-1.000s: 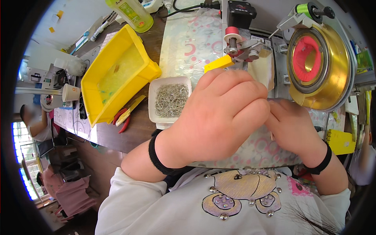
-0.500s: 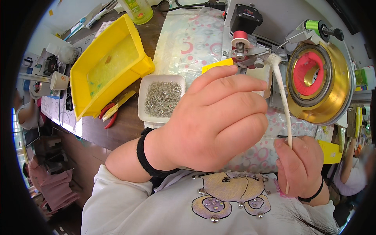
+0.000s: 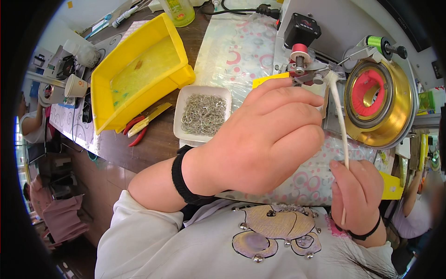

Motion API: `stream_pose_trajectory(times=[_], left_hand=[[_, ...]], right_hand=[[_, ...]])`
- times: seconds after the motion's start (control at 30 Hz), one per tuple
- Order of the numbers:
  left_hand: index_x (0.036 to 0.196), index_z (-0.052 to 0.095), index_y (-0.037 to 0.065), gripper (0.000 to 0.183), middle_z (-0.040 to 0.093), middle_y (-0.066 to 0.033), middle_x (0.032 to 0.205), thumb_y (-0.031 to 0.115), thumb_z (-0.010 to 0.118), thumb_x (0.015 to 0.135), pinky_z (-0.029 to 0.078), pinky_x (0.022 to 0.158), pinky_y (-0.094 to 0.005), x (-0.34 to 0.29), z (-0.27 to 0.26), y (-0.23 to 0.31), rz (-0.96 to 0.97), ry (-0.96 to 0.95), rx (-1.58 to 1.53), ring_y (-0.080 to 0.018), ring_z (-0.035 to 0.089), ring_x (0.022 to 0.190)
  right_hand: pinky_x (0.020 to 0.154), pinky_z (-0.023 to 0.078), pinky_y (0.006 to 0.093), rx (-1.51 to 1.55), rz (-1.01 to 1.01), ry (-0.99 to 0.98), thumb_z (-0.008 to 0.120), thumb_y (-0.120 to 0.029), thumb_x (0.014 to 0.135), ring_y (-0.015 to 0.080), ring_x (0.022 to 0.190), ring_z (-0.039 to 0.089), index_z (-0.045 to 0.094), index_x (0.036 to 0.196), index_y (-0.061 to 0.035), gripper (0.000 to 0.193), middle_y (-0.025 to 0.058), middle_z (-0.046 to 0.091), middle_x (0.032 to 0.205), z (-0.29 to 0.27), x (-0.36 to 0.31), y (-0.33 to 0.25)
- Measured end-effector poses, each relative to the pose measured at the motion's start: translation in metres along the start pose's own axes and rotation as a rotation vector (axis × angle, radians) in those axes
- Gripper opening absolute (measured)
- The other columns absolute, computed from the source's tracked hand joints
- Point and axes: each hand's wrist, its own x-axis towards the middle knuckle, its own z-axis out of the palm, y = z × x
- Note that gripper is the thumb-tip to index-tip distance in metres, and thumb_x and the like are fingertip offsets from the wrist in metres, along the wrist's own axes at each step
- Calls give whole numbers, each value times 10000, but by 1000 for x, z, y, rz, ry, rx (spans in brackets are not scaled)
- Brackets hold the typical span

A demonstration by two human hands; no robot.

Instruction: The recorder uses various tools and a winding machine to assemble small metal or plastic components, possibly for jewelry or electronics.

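Observation:
My right hand (image 3: 357, 195) is closed around a thin whitish stick (image 3: 343, 125). The stick stands nearly upright, its thicker, frayed-looking top beside the metal clamp parts (image 3: 318, 76) of a small machine. My left hand (image 3: 265, 139) reaches across in front of the machine with its fingers curled inward. Its fingertips are close to the clamp; thumb and palm are hidden, so whatever it pinches does not show. To the right of the clamp is a large gold ring-shaped wheel (image 3: 404, 116) with a red-lined centre. Left of my hand sits a white dish (image 3: 179, 128) full of small silvery hooks (image 3: 204, 114).
A yellow bin (image 3: 104, 123) stands at the left, with red-handled pliers (image 3: 135, 132) beside it. A black motor box (image 3: 302, 30) and a green thread spool (image 3: 375, 43) sit at the back right. A patterned plastic sheet (image 3: 232, 46) covers part of the table.
The whole view has shifted slightly, so the bin, dish and machine appear farther right. Both hands keep nearly the same pose, and the stick is still in my right hand.

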Motion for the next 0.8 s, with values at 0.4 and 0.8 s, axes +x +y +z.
stream_pose_trajectory(times=[0.4, 0.8], left_hand=[[811, 567, -4, 183, 582, -121, 865, -53, 647, 653, 486, 772, -462, -2, 9, -4, 19, 95, -84, -354, 594, 918], [810, 565, -2, 195, 573, -121, 874, -71, 634, 641, 478, 773, -438, -2, 5, 1, 23, 74, -51, -351, 591, 925]], right_hand=[[664, 492, 386, -105, 285, -322, 598, -88, 745, 294, 837, 581, 582, 1131, -43, 389, 112, 587, 893, 51, 3, 21], [972, 382, 456, -479, 625, -165, 580, -71, 849, 425, 1160, 474, 445, 1274, 42, 460, 269, 488, 1269, 9, -127, 78]])
